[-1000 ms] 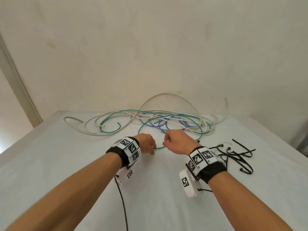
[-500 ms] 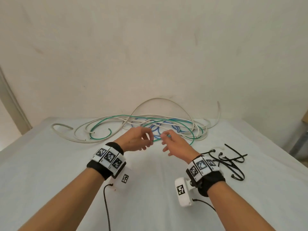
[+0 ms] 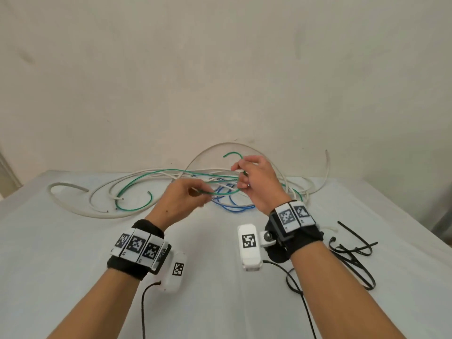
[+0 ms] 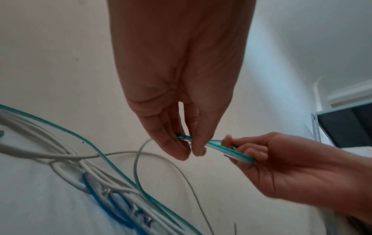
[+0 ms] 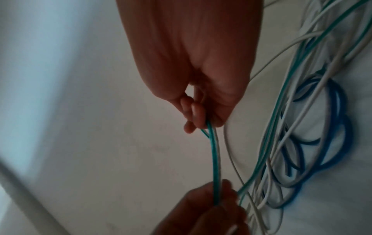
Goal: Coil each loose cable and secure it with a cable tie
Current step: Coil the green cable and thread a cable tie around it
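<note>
A thin green cable is lifted from the tangle at the back of the table and stretches between both hands. My left hand pinches it between thumb and fingertips, as the left wrist view shows. My right hand is higher and to the right, its fingers curled round the same green cable. The cable's free end sticks up above that hand. Black cable ties lie loose on the table beside my right wrist.
Thick white cables and a blue cable lie tangled with the green one along the wall. The white-covered table ends at its left and right edges. A dark shelf unit stands to the right.
Both hands have risen off the table with the green cable. The right hand moved up and to the right, and the cable's end now stands above it.
</note>
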